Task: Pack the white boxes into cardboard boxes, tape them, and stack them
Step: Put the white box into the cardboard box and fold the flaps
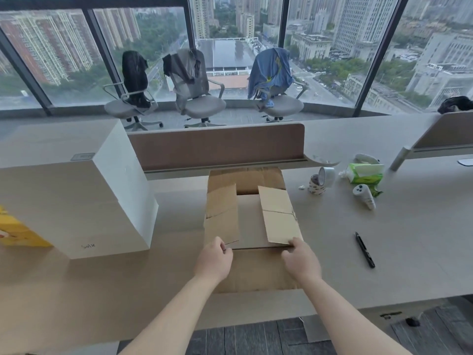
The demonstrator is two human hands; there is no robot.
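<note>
At the far left edge a yellow pack (15, 231) lies on the counter (409, 239), touching the near left corner of a large white box (76, 201). The white box stands upright, and its near face carries a short handwritten scribble low down, too small to read. To its right, in front of the brown divider (217, 147), the cardboard box (249, 226) sits in the middle of the counter with its opening facing up and its long axis running away from the person, from the counter's near edge toward the divider. No print or label shows on it. Its left flap (222, 213) and right flap (279, 216) are folded inward with a gap between them, the far flap stands at the back, and the near flap lies flat toward the person. The left hand (213, 260), fingers curled, pinches the near corner of the left flap. The right hand (302, 262), also curled, grips the near corner of the right flap. Further right stand two tape rolls (321, 180), then a green tissue pack (364, 172) whose print is unreadable, a white tube (364, 197) just in front of it, and a black marker (364, 249) lying nearer the person, pointing away.
</note>
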